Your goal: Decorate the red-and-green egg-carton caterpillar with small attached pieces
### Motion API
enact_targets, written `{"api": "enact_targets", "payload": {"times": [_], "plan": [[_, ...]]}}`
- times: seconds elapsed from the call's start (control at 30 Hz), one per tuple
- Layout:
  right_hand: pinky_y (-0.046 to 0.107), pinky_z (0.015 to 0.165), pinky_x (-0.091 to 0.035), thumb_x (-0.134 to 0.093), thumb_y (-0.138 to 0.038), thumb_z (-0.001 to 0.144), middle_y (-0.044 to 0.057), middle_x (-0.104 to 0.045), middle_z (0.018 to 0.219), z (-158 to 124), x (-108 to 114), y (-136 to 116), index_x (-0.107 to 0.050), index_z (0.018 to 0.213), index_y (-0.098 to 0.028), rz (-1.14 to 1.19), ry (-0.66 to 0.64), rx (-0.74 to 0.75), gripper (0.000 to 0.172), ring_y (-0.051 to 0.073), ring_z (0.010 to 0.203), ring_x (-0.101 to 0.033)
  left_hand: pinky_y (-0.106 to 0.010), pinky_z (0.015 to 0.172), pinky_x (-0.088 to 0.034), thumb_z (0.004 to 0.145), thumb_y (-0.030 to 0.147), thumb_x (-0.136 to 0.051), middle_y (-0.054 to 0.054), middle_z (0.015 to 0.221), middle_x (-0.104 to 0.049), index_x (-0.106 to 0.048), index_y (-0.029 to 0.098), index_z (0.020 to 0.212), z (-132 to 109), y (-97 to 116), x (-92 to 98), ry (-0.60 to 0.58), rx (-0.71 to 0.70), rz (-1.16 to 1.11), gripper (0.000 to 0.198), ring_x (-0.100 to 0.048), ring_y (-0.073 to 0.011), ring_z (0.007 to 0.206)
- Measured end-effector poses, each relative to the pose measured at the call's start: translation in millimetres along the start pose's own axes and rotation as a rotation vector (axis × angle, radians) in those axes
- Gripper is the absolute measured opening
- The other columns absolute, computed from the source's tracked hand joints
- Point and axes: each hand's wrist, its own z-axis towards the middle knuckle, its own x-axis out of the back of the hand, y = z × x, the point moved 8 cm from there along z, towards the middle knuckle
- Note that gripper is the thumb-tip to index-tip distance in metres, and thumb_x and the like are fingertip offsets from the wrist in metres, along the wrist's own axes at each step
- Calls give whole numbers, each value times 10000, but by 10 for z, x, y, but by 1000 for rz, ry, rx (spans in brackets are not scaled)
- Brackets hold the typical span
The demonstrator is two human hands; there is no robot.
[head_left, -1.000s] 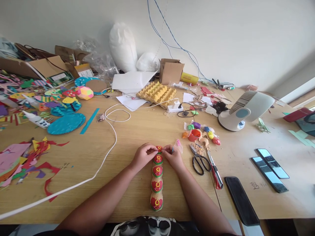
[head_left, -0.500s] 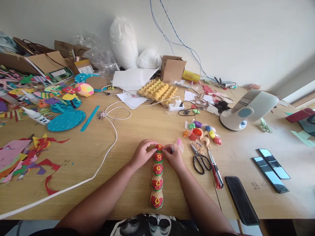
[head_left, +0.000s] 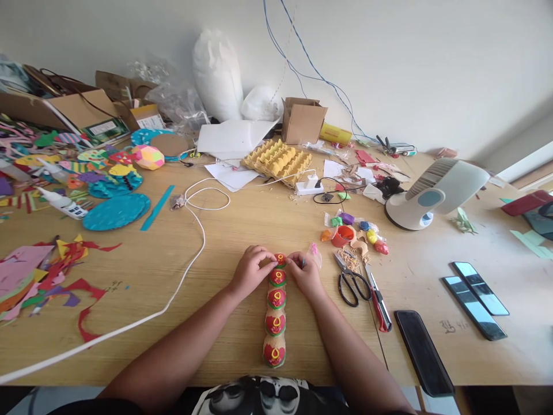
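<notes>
A row of egg-carton cups topped with red, green and yellow clay [head_left: 275, 314] lies on the wooden table [head_left: 242, 230], running away from me. My left hand [head_left: 250, 270] and my right hand [head_left: 305, 272] both pinch at the farthest cup [head_left: 280, 259], fingers curled and pressed onto its red top from either side. A small blue thing sits on one finger of the right hand.
Black scissors [head_left: 352, 283] and a red utility knife [head_left: 378, 301] lie right of my hands, with clay lumps and a red cup [head_left: 344, 235] behind. A phone [head_left: 423, 351], a fan [head_left: 434, 193], a white cable [head_left: 190, 265], a yellow egg tray [head_left: 276, 161] and paper scraps [head_left: 47, 276] surround.
Both hands stay at the far cup. The left fingers have shifted slightly over its top. The view has tilted a little.
</notes>
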Motion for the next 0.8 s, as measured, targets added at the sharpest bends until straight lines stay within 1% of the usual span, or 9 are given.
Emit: {"api": "enact_targets", "payload": {"times": [0.07, 0.13, 0.23, 0.3, 0.33, 0.43, 0.6, 0.7, 0.8], "plan": [[303, 591, -395, -651, -466, 850, 7, -614, 686, -6, 10, -25, -652, 799, -220, -10, 5, 0, 251, 154, 603, -483, -365, 903, -454, 894, 308, -699, -52, 924, -695, -738, 239, 884, -4, -11, -1, -5, 8, -14, 80, -604, -227, 964], [303, 594, -394, -650, -452, 848, 0, -598, 671, -8, 21, -45, -652, 795, -218, -27, 12, 2, 239, 150, 599, -472, -346, 855, -464, 896, 331, -693, -53, 921, -695, -731, 229, 874, -9, -61, 2, -4, 50, -72, 111, -608, -218, 937], [305, 600, -402, -650, -453, 841, 1, -597, 675, -4, 30, -40, -647, 792, -215, -35, 20, -2, 242, 153, 609, -482, -306, 771, -481, 904, 396, -676, -43, 904, -697, -700, 207, 894, -35, -240, 1, 24, 226, -284, 191, -621, -184, 843], [308, 600, -409, -654, -462, 834, 8, -609, 691, 3, 32, -20, -641, 788, -216, -23, 26, -9, 250, 157, 618, -495, -295, 791, -500, 895, 431, -684, -33, 902, -701, -681, 198, 910, -61, -340, -15, 50, 334, -442, 234, -637, -172, 839], [310, 600, -413, -658, -467, 829, 11, -615, 697, 6, 33, -11, -638, 785, -217, -17, 31, -11, 254, 159, 621, -500, -296, 818, -507, 886, 440, -695, -31, 904, -704, -677, 195, 913, -69, -363, -22, 60, 363, -500, 247, -645, -172, 860], [314, 597, -418, -663, -475, 824, 15, -621, 701, 12, 36, -1, -640, 780, -221, -8, 41, -5, 259, 163, 624, -503, -293, 845, -512, 845, 444, -741, -28, 899, -710, -676, 185, 896, -72, -357, -29, 74, 395, -585, 272, -651, -168, 877], [314, 584, -399, -657, -464, 831, 10, -601, 680, 17, 37, 13, -645, 781, -222, -14, 37, -4, 247, 158, 604, -478, -280, 776, -513, 747, 451, -819, -17, 832, -700, -662, 177, 855, -71, -352, -2, 126, 467, -650, 334, -631, -145, 778], [310, 577, -386, -651, -476, 833, 6, -590, 672, 21, 37, 30, -644, 786, -222, -13, 37, -4, 258, 156, 599, -469, -285, 778, -522, 720, 462, -832, -28, 885, -712, -669, 179, 913, -70, -384, 11, 152, 492, -678, 379, -643, -153, 817], [309, 580, -388, -653, -478, 830, 7, -597, 679, 23, 37, 41, -644, 788, -221, -14, 39, -9, 260, 154, 601, -470, -285, 783, -528, 730, 466, -823, -45, 936, -725, -683, 176, 944, -74, -417, -3, 138, 499, -695, 387, -655, -167, 875]]}}
